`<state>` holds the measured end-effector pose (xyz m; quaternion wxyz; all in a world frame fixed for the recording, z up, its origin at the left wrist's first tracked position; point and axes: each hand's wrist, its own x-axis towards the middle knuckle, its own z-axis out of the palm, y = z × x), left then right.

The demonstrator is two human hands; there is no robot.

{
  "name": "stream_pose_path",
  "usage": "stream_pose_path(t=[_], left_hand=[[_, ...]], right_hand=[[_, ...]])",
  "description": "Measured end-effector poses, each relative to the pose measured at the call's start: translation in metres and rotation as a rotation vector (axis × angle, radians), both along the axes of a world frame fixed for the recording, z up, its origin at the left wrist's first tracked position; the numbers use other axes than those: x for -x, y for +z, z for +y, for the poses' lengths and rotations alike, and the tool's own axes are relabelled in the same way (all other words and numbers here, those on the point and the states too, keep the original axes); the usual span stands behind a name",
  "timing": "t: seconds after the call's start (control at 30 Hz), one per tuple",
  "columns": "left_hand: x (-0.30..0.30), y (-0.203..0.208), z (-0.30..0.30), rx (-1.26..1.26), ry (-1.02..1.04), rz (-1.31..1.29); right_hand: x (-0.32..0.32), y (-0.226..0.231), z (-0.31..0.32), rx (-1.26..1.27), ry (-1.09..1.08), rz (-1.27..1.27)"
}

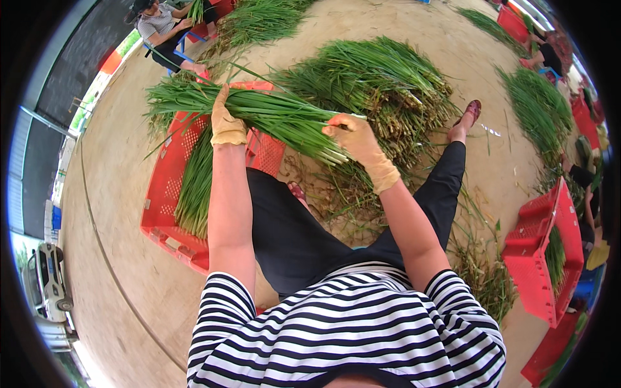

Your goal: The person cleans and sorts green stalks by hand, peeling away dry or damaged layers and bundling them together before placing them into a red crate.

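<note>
My left hand, in a tan glove, is wrapped round a thick bunch of garlic chives. The long green leaves fan out to the left, and the pale stem ends point right. At those pale ends is my right hand, gloved as well, its fingers pinched on some of the stems. Under the bunch, to the left, stands a red perforated crate with more chives lying lengthwise inside. My left forearm hides part of that crate.
A big heap of chives lies ahead on the concrete floor, with loose trimmings between my feet. Another red crate is at the right. A seated person handles chives at the far left; others sit along the right edge.
</note>
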<state>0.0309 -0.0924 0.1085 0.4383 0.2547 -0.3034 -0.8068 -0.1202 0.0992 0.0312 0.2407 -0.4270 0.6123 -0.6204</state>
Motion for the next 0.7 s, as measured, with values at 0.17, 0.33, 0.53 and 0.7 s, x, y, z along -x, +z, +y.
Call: stream_pose_path(t=[0.17, 0.33, 0.53, 0.7], left_hand=[[-0.009, -0.021, -0.035, 0.067, 0.128, 0.008], [-0.027, -0.027, -0.058, 0.202, 0.025, 0.114], [-0.042, -0.022, -0.069, 0.015, 0.242, 0.156], [-0.036, -0.022, -0.062, 0.097, 0.223, 0.068]], right_hand=[[0.027, -0.013, 0.050, -0.004, 0.326, -0.334], [0.049, -0.080, 0.090, -0.379, 0.215, -0.196], [0.041, -0.124, 0.126, -0.911, -0.026, 0.381], [0.038, -0.077, 0.067, -0.239, 0.019, -0.300]])
